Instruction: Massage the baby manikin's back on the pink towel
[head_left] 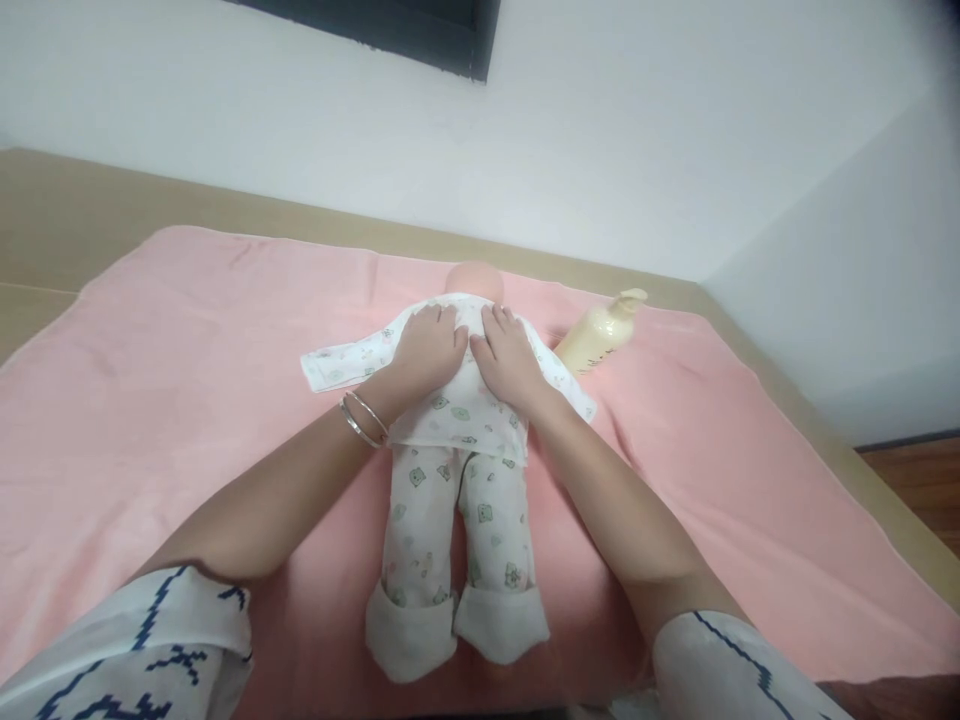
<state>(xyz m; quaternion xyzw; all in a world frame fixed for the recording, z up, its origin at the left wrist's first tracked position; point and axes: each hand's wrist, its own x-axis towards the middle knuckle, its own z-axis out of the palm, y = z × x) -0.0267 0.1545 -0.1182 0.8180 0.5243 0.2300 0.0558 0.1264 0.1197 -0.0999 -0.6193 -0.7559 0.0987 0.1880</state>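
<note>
A baby doll (459, 410) in white printed pyjamas lies stretched out, its smooth head (474, 281) at the far end and no face showing. My left hand (427, 350) rests flat on the left side of its upper body, fingers extended. On the other side of the upper body, my right hand (510, 358) lies flat too, with the thumbs almost touching. Both hands hold nothing. The trouser legs (420, 520) point towards me, with wide white cuffs turned up at the ends. One sleeve (345, 362) spreads out to the left; the other is partly behind my right forearm.
Under the doll, a pink cloth (195, 400) covers most of the tan surface (75, 195). A pale yellow pump bottle (600, 335) tilts beside the doll's right-hand sleeve. A white wall (600, 150) rises behind, with a dark recessed frame (420, 25) above.
</note>
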